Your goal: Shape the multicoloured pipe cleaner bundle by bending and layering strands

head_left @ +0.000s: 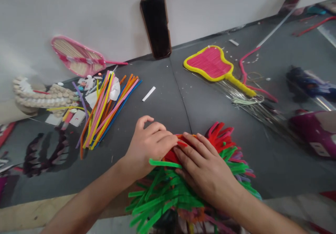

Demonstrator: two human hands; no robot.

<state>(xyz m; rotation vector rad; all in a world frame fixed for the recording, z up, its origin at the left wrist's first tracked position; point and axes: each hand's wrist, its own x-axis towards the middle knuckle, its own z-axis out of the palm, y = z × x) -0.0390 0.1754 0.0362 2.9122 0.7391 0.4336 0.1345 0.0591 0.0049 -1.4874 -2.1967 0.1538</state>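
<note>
Both my hands work on a bushy bundle of pipe cleaners (168, 192), green below and red at the top, near the front edge of the dark grey table (162, 101). My left hand (149, 146) is curled, its fingers pinching the red pieces (220, 136) at the bundle's top. My right hand (202, 167) lies over the bundle with its fingers pressed together on the same red spot. A green pipe cleaner (164, 163) sticks out between the two hands.
A loose pile of coloured pipe cleaners (107, 108) lies to the left. A yellow and pink fan shape (212, 64) sits at the back right, a pink woven one (77, 57) and a dark phone (156, 26) lean on the wall. Glue guns (312, 83) lie far right.
</note>
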